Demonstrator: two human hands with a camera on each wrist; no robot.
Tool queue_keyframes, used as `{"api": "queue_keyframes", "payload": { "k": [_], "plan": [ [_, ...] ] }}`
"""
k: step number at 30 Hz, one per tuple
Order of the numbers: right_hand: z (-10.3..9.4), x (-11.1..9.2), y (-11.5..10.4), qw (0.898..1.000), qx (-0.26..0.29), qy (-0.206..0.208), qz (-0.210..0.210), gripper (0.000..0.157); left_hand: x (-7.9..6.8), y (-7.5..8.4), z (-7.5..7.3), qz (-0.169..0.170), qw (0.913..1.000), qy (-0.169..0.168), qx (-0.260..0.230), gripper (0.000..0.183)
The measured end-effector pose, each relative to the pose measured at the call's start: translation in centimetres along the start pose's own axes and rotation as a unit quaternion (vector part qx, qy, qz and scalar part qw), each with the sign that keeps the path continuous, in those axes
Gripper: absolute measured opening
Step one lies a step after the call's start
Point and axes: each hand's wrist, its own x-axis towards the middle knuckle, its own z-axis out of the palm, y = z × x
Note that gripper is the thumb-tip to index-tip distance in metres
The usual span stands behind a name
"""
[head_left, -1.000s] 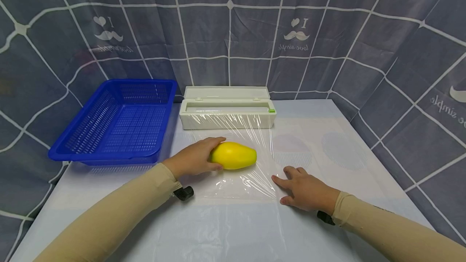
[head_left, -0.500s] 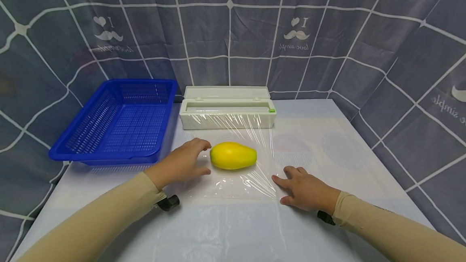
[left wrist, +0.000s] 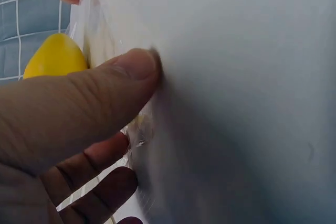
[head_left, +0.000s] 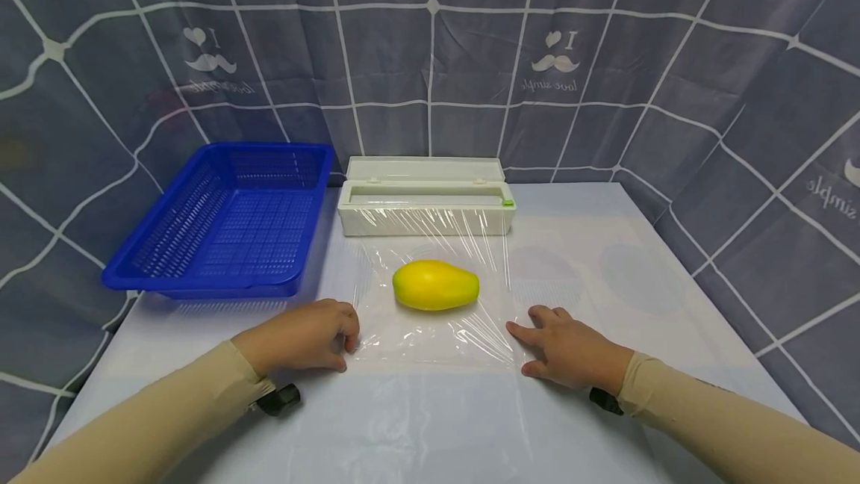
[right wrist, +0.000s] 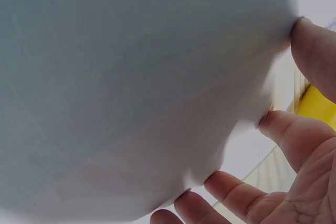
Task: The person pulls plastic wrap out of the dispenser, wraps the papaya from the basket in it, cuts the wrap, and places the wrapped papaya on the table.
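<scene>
A yellow papaya-like fruit [head_left: 435, 285] with a greenish tapered end lies on a sheet of clear cling film [head_left: 410, 338]. The film runs forward over the front of a white cling film dispenser [head_left: 426, 220], whose lid stands up. At the film's left front corner is my left hand [head_left: 302, 334], fingers bent down, thumb touching the table; in the left wrist view the thumb [left wrist: 134, 66] and fingers are apart. Spread fingers of my right hand [head_left: 571, 346] rest their tips on the table by the film's right edge. The fruit touches neither hand.
A blue plastic basket [head_left: 295, 275] stands at the back left, beside the dispenser. On the dispenser's right end sits a small green slider [head_left: 508, 202]. Grey checked curtain [head_left: 484, 43] closes off the back and sides of the white-covered table [head_left: 437, 432].
My left hand has let go of the fruit, drawn back left and come down to the film's left front corner. The right hand stays in place. The view has shifted slightly.
</scene>
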Motion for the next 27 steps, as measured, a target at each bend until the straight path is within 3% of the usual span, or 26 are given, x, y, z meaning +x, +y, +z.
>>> {"api": "queue_keyframes", "payload": {
  "k": [13,22,24,27],
  "plan": [
    [-0.1,-0.3,0.2,1.0,0.028,0.005,0.0,0.073,-0.6,0.0,0.2,0.007,1.0,0.007,0.001,0.023],
    [-1.0,-0.8,2.0,0.991,0.129,-0.035,0.002,0.082,-0.4,0.2,0.2,0.013,0.9998,0.018,0.005,0.02],
    [-1.3,-0.8,2.1,0.989,0.148,-0.024,-0.006,0.079,-0.4,0.1,0.2,0.013,0.9998,0.016,0.004,0.021],
    [-1.5,-0.6,1.8,0.987,0.151,0.009,-0.045,0.06,-0.5,-0.1,0.2,0.007,0.9999,0.006,-0.005,0.022]
  ]
}}
